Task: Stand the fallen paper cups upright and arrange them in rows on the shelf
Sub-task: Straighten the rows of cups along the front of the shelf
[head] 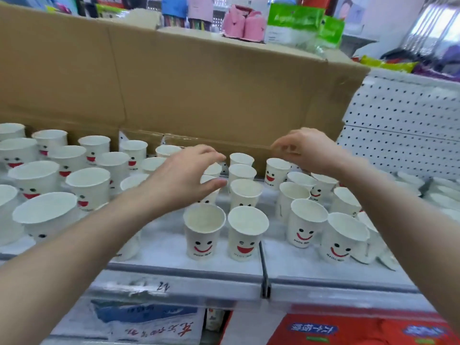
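A big cardboard box (199, 83) backs the white shelf (171, 250), where smiley paper cups (247, 232) stand upright in loose rows. The left hand (185, 175) hovers spread over the back cups. The right hand (308, 150) hangs above another cup, its fingers bent and blurred, so I cannot tell its grip.

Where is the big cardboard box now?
In the head view the cardboard box stands at the back of the shelf, behind the paper cups and left of the white pegboard.
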